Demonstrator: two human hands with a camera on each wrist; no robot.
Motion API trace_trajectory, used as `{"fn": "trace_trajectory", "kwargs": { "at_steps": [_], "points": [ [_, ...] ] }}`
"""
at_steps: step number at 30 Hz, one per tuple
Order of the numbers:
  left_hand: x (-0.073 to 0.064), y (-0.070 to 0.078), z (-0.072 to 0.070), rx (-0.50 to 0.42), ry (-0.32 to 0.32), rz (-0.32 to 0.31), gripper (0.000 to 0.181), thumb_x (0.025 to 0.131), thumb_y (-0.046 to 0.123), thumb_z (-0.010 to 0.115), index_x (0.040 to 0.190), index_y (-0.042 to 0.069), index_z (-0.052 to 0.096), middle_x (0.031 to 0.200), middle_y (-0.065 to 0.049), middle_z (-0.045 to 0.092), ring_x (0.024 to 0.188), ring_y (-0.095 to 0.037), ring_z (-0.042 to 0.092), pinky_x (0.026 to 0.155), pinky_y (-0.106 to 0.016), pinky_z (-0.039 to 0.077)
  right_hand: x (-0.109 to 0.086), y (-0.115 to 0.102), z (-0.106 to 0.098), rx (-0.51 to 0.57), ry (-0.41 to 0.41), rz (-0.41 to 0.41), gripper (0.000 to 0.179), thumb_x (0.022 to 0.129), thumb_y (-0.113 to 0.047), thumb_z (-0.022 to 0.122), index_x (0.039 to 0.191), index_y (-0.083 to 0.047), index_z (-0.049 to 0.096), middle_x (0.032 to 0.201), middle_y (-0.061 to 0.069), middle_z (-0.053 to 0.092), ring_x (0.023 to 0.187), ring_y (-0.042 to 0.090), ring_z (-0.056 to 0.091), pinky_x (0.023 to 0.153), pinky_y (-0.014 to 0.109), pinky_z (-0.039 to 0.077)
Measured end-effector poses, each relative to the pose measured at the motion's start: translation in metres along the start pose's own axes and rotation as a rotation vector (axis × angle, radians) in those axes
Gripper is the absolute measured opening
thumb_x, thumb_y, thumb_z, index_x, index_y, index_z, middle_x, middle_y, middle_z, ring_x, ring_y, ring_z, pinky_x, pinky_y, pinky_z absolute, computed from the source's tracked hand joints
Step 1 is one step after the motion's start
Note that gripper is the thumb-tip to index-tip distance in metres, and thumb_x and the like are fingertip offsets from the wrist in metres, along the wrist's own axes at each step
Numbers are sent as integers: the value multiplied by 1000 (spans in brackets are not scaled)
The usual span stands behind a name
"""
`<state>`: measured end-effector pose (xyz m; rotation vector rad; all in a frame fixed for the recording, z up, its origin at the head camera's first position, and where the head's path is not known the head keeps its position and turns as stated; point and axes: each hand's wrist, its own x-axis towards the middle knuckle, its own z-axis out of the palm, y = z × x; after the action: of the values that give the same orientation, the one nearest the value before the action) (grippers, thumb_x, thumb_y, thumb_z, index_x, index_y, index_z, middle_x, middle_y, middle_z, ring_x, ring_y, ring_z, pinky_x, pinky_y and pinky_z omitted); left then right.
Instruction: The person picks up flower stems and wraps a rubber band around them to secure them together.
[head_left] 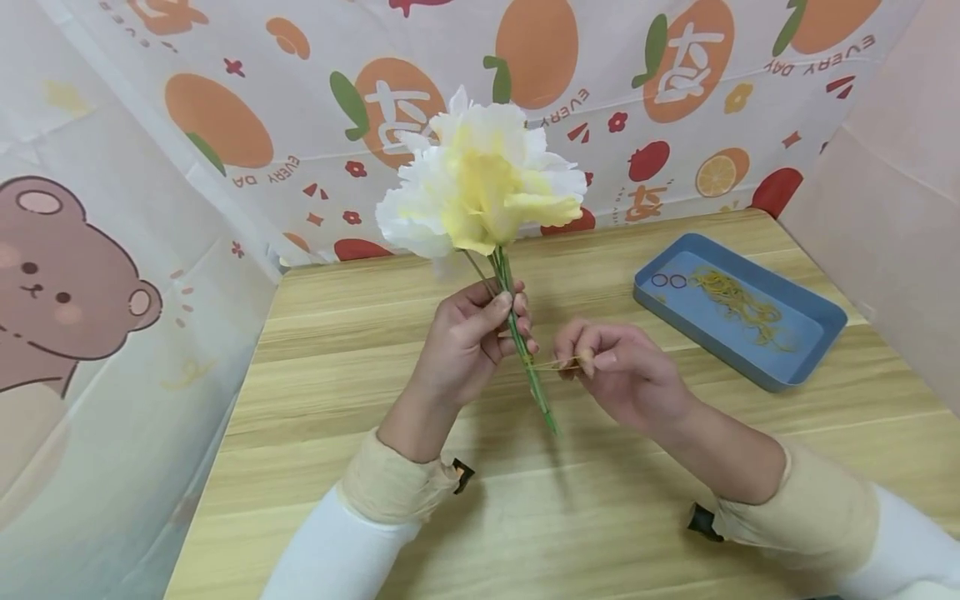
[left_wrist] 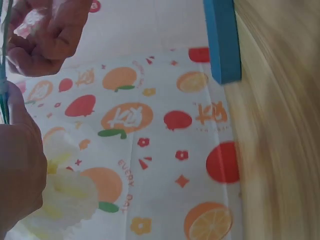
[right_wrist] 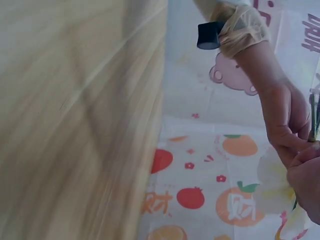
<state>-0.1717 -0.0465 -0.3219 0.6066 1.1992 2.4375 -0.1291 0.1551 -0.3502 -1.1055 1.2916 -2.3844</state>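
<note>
A bunch of white and yellow artificial flowers (head_left: 483,179) stands tilted above the table, its green stems (head_left: 538,392) pointing down to the right. My left hand (head_left: 468,337) grips the stems just below the blooms, thumb laid across them. To the right, my right hand (head_left: 630,371) pinches a thin yellow rubber band (head_left: 558,364), which stretches across to the stems below the left hand. In the left wrist view the blooms (left_wrist: 65,200) show beyond the left hand (left_wrist: 20,170). Part of the right hand (right_wrist: 307,182) shows at the edge of the right wrist view.
A blue tray (head_left: 772,379) lies at the right of the wooden table (head_left: 322,467), with a heap of yellow rubber bands (head_left: 738,304) and two reddish rings (head_left: 669,281) inside. Fruit-printed cloth (head_left: 607,50) hangs behind, and a bear-printed cloth (head_left: 67,275) at the left.
</note>
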Motion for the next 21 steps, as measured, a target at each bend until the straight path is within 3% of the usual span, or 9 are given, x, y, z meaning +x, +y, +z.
{"fn": "trace_trajectory", "kwargs": {
  "at_steps": [4, 6, 8, 10, 13, 15, 18, 19, 21],
  "points": [
    [-1, 0, 3, -101, -39, -56, 26, 104, -2, 34, 103, 2, 59, 84, -4, 60, 70, -12, 61, 65, -23, 62, 0, 4, 1, 66, -126, -107, 25, 86, -1, 28, 81, -2, 53, 98, 6, 58, 95, 22, 50, 87, 32, 44],
    [-2, 0, 5, -119, -49, -81, 26, 104, -2, 33, 102, 2, 59, 83, -3, 59, 70, -12, 60, 64, -23, 62, 0, 4, 1, -8, -167, -154, 18, 88, -2, 35, 77, 0, 50, 91, 8, 54, 89, 24, 48, 78, 35, 41],
    [-3, -1, 6, -126, -52, -101, 26, 104, -2, 32, 102, 2, 58, 83, -3, 59, 70, -12, 60, 65, -23, 62, 0, 2, 0, -204, -205, -229, 18, 92, -3, 41, 76, -1, 49, 86, 9, 50, 85, 24, 46, 73, 36, 40],
    [-3, -2, 7, -130, -49, -111, 26, 104, -2, 33, 102, 2, 58, 83, -3, 59, 70, -12, 60, 65, -24, 63, 1, 0, -1, -486, -216, -350, 18, 93, -4, 49, 75, -4, 53, 83, 8, 52, 82, 21, 46, 68, 33, 38],
    [-3, -4, 8, -148, -39, -117, 25, 104, -2, 33, 103, 2, 58, 84, -3, 59, 71, -12, 61, 68, -27, 63, 6, -3, -5, -959, -178, -612, 21, 94, -10, 55, 74, -8, 60, 79, 5, 59, 79, 20, 49, 69, 30, 41],
    [-3, -5, 9, -166, -28, -118, 25, 104, -1, 33, 103, 2, 58, 85, -3, 60, 73, -12, 62, 70, -29, 64, 12, -3, -7, -1187, -133, -787, 24, 93, -11, 55, 71, -7, 63, 77, 5, 63, 76, 22, 49, 68, 31, 40],
    [-2, -7, 10, -192, -8, -122, 27, 105, -1, 33, 102, 2, 60, 86, -2, 60, 73, -11, 62, 70, -29, 64, 16, 0, -9, -1381, -64, -967, 26, 92, -12, 57, 67, -7, 65, 79, 9, 65, 75, 26, 49, 67, 34, 39],
    [-2, -8, 11, -195, 1, -121, 28, 105, -1, 33, 102, 3, 60, 85, -2, 60, 73, -11, 62, 70, -29, 64, 16, 2, -11, -1416, -37, -987, 27, 92, -13, 57, 67, -7, 65, 81, 11, 65, 76, 28, 48, 67, 35, 38],
    [-2, -9, 13, -210, 28, -118, 30, 105, -1, 32, 100, 4, 62, 85, -1, 61, 73, -10, 62, 70, -29, 64, 14, 5, -14, -1452, 10, -938, 27, 95, -16, 59, 71, -7, 68, 87, 13, 64, 80, 30, 49, 71, 37, 39]
  ]
}}
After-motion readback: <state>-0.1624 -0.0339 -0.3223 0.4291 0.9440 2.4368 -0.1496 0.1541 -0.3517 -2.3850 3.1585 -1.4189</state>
